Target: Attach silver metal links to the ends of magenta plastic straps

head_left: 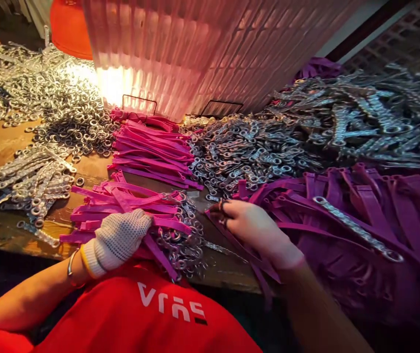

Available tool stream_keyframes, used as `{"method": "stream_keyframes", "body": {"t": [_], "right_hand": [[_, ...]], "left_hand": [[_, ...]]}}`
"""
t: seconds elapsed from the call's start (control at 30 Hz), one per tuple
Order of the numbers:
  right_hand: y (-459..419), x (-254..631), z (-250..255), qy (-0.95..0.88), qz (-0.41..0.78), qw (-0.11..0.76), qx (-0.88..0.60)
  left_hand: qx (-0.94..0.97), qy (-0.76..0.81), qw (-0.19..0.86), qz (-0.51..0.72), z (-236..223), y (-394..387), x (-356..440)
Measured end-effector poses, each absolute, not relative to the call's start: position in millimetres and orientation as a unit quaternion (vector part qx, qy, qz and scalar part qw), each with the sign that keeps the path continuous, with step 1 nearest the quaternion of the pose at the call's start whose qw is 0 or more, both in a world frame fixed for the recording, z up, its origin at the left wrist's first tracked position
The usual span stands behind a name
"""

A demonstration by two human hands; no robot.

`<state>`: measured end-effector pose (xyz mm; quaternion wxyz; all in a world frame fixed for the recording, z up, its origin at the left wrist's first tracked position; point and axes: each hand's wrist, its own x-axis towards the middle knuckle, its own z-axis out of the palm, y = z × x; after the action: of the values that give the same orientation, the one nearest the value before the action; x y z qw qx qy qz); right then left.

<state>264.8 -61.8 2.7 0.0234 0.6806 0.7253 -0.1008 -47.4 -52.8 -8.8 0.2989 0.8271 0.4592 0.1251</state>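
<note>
Low on the worktop, pink straps lie bundled beneath the gloved left hand, its fingers closed on them. The right hand curls its fingers at a purple strap, grip unclear. Metal links heap beyond; an orange lamp glows.

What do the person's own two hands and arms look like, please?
The left hand wears a white knitted glove with small dark dots and a yellow cuff edge, with a silver-coloured bangle at the wrist. The right hand wears a whitish glove, no dots visible. A red sleeve shows on the left arm.
</note>
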Motion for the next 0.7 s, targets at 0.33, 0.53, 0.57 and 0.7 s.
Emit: {"method": "stream_keyframes", "body": {"t": [0.33,0.53,0.57,0.7], "right_hand": [[-2.2,262.2,-62.3,0.664,0.043,0.102,0.739],[-7.1,255.3,-70.6,0.640,0.041,0.070,0.764],[-9.9,255.1,-67.9,0.644,0.041,0.069,0.761],[-26.6,250.5,-47.3,0.641,-0.004,-0.026,0.767]], "left_hand": [[0.842,0.482,0.214,-0.116,10.6,-57.9,-52.6],[0.835,0.477,0.255,-0.103,-0.6,-55.7,-27.2],[0.835,0.477,0.260,-0.092,-4.8,-56.9,-25.7],[0.832,0.460,0.309,-0.016,-12.5,-57.5,-31.6]]}}
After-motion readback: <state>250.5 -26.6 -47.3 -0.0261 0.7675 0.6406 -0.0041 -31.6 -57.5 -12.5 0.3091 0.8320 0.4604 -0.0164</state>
